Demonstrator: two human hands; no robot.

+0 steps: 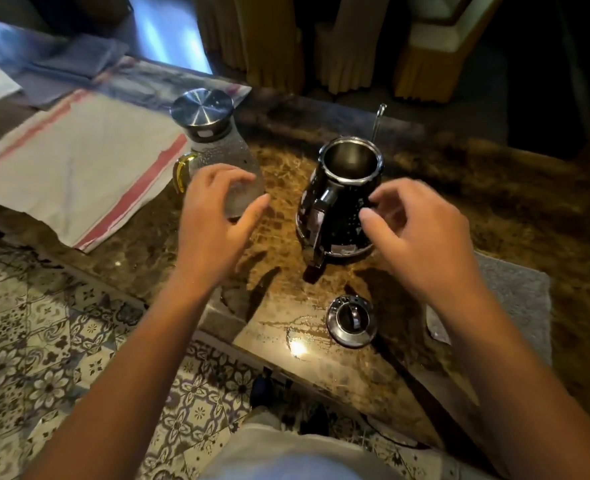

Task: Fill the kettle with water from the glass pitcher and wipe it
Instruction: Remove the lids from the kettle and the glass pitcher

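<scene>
**Hands hovering, nothing gripped**

Both hands hang over the marble table, and neither holds anything. My left hand [214, 216] is spread, fingers loose, in front of the pitcher [217, 157]; whether the fingertips touch the glass I cannot tell. My right hand [421, 230] is loosely curled beside the kettle [338, 202], its fingers close to the dark body but closed on nothing.

Nearest me, the kettle's lid [350, 320] lies on the table [494, 188], knob up, beside a shiny patch that may be spilled water. A grey cloth [515, 292] sits to the right, partly under my right arm.

Next, I judge, is pouring. I should take the pitcher by its amber handle [182, 171], which points left, not by the beaded glass, which looks slippery. Its steel cap [202, 107] is on, so I must check whether it pours through or needs lifting off. My right hand should steady the kettle by its handle [323, 216], which points toward me, while I pour slowly.

The kettle's mouth is open; its steel inside shows, and I see no water there. The pitcher is fogged with droplets, so its level is hard to read. Behind it lies a red-striped towel [79, 161].
</scene>
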